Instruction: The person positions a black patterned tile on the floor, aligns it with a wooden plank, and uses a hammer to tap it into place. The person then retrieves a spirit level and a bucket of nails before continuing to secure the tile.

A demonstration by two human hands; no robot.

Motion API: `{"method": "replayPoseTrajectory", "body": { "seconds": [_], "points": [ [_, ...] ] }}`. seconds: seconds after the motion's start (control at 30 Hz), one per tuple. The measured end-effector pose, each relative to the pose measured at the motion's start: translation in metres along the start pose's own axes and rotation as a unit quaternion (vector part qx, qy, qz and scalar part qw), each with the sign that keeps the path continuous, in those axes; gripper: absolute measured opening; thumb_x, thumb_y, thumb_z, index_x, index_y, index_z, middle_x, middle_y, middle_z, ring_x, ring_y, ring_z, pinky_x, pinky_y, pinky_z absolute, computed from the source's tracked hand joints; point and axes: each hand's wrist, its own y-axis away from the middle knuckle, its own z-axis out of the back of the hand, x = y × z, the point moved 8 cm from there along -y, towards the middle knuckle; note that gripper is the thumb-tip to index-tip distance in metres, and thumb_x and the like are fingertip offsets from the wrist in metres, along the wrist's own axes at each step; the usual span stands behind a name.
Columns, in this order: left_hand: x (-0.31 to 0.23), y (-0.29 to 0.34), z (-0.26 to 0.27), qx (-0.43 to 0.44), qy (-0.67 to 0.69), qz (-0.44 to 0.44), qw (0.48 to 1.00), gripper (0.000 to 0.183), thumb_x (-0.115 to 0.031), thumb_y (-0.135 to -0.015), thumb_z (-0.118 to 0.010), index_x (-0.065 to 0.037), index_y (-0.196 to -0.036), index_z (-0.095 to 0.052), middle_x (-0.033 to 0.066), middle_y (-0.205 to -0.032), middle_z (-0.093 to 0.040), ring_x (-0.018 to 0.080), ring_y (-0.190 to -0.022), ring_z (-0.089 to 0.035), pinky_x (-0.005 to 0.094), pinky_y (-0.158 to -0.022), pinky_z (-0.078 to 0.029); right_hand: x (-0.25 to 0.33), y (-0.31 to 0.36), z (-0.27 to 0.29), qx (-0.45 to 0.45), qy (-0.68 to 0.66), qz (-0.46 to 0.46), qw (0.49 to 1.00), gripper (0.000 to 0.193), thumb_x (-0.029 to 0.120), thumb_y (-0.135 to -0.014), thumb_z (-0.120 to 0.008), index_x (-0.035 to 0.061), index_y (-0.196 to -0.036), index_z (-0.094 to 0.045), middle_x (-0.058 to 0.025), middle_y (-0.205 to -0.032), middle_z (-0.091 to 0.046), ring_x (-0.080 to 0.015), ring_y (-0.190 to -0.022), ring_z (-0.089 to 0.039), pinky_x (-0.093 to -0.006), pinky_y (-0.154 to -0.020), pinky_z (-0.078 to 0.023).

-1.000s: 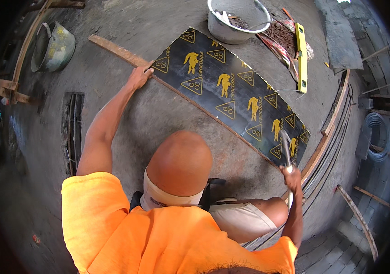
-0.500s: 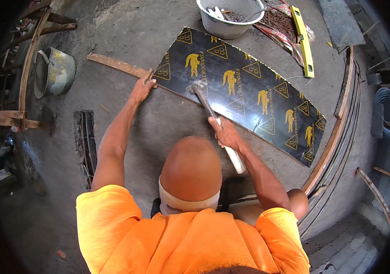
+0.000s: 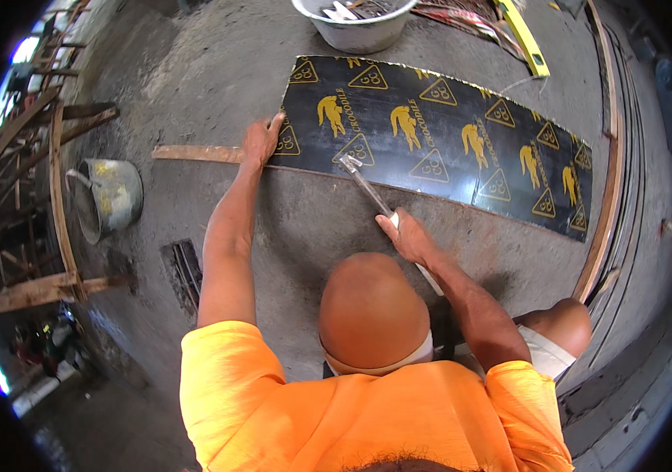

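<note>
A long black-faced plywood board point(image 3: 438, 157) with yellow printed figures lies in front of me, slanting down toward the right. My left hand point(image 3: 261, 140) is closed on the board's left edge, near its lower corner. A wooden batten point(image 3: 194, 153) sticks out leftward from under that corner, beside my left wrist. My right hand point(image 3: 408, 234) is wrapped round the pale handle of a hammer point(image 3: 369, 187). The hammer's metal head is over the near part of the board; whether it touches cannot be made out. My bent knee point(image 3: 374, 315) is close below.
A grey tub point(image 3: 356, 31) with metal pieces stands beyond the board. A yellow spirit level point(image 3: 523, 39) lies by a red-and-white sack point(image 3: 470, 23). At left are a stained bucket point(image 3: 112, 197), a floor slot with bars point(image 3: 182, 271) and timber framing point(image 3: 57, 189). A timber edge point(image 3: 607, 197) runs along the right.
The view has turned, so the board looks less steeply slanted. My left hand has shifted from the corner by the batten up onto the board's left edge. The hammer stays in my right hand.
</note>
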Motion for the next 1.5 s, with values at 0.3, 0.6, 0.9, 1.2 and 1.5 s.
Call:
{"method": "replayPoseTrajectory", "body": {
  "seconds": [0.3,0.6,0.9,1.2,1.5],
  "points": [
    [0.016,0.003,-0.015,-0.048,0.023,-0.036,0.998,0.062,-0.058,-0.102,-0.044,-0.004,-0.106,-0.074,0.0313,-0.099,-0.068,0.0524,-0.099,-0.063,0.0549,-0.083,-0.049,0.001,0.0,-0.003,-0.021,0.043,0.0,0.999,0.061,0.054,-0.102,-0.052,-0.0069,-0.111,-0.056,-0.0352,-0.096,-0.068,-0.0549,-0.097,-0.064,-0.0569,-0.079,-0.051],
    [0.022,0.0,-0.02,-0.031,0.06,-0.017,0.998,0.059,-0.057,-0.101,-0.045,-0.007,-0.106,-0.075,0.0304,-0.098,-0.069,0.0508,-0.097,-0.065,0.0553,-0.084,-0.05,0.018,-0.003,-0.012,0.024,0.044,-0.027,0.998,0.06,0.054,-0.103,-0.052,-0.0054,-0.111,-0.057,-0.0338,-0.092,-0.068,-0.0528,-0.094,-0.066,-0.0564,-0.078,-0.051],
    [0.019,0.001,-0.017,-0.063,0.027,-0.032,0.997,0.058,-0.054,-0.102,-0.045,-0.002,-0.1,-0.073,0.0316,-0.095,-0.067,0.0515,-0.095,-0.064,0.0549,-0.081,-0.049,0.02,-0.003,-0.012,0.039,0.056,-0.034,0.997,0.063,0.056,-0.103,-0.05,-0.0063,-0.115,-0.056,-0.0331,-0.094,-0.069,-0.0491,-0.094,-0.068,-0.0564,-0.08,-0.052],
    [0.007,0.01,-0.012,-0.061,0.0,-0.032,0.998,0.055,-0.051,-0.101,-0.046,-0.005,-0.102,-0.075,0.0282,-0.102,-0.07,0.0491,-0.099,-0.066,0.0552,-0.087,-0.05,0.001,-0.014,-0.023,0.008,0.045,-0.042,0.998,0.063,0.057,-0.101,-0.051,-0.0032,-0.119,-0.058,-0.0319,-0.102,-0.069,-0.051,-0.101,-0.066,-0.0567,-0.088,-0.051],
    [0.063,0.074,0.006,-0.353,0.31,0.139,0.871,0.04,-0.036,-0.103,-0.052,-0.002,-0.1,-0.072,0.0143,-0.092,-0.072,0.0311,-0.082,-0.069,0.0426,-0.079,-0.054,-0.006,-0.014,-0.022,0.009,0.015,-0.052,0.998,0.063,0.056,-0.099,-0.053,-0.0022,-0.122,-0.058,-0.0334,-0.11,-0.067,-0.0506,-0.109,-0.063,-0.0557,-0.094,-0.05]
  ]
}}
